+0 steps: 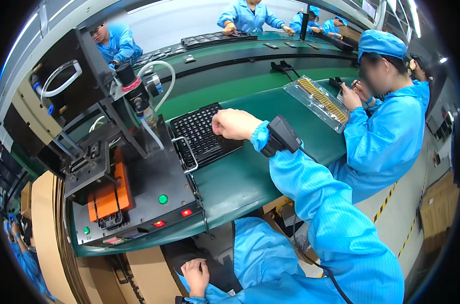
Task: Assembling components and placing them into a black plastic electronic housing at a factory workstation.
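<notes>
My right hand [235, 123] reaches over the right part of a black tray [202, 158] that has rows of small compartments. Its fingers are curled together, pointing down at the tray, and whatever they pinch, if anything, is hidden. A strap with a black box [284, 133] sits on that wrist, with a cable running from it. My left hand [195, 276] lies on my dark-trousered thigh, fingers loosely spread, holding nothing. Left of the tray stands a black bench press machine [149, 187] with an orange block [119, 190] under its head.
A metal handle [188, 154] juts from the machine beside the tray. Green [163, 199] and red [187, 213] buttons line its front. On the green table lies a plastic bag with a yellow strip [321, 99]. A co-worker [387, 121] sits at the right; a conveyor [204, 76] runs behind.
</notes>
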`<state>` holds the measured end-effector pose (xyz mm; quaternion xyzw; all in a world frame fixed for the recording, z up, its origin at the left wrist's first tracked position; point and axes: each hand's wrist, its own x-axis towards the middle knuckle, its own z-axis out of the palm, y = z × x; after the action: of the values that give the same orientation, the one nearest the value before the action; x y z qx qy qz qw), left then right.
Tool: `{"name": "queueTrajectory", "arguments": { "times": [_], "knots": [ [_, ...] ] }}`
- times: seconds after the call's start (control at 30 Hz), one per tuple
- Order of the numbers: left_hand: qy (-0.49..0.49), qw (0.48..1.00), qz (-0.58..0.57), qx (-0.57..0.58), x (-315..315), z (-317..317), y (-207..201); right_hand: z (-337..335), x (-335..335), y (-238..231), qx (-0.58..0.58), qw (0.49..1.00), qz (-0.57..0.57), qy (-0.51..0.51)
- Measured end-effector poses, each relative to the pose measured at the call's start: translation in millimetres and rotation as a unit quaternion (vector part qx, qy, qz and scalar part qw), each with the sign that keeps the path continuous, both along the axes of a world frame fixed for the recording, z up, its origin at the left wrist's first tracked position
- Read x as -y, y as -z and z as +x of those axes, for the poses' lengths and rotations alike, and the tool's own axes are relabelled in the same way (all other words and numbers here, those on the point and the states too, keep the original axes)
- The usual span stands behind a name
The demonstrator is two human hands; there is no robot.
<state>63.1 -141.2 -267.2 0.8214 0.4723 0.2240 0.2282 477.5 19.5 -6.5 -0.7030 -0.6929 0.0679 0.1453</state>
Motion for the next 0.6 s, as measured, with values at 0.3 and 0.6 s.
{"name": "queueTrajectory", "arguments": {
  "times": [0.3,0.6],
  "knots": [
    [0.032,0.998,-0.022,-0.046,-3,-5,-28,131,7,56,-0.131,0.94,0.228,0.217],
    [-0.031,0.99,-0.026,-0.135,-1,2,-39,331,-32,98,-0.003,0.898,0.262,0.353]
  ]
}}
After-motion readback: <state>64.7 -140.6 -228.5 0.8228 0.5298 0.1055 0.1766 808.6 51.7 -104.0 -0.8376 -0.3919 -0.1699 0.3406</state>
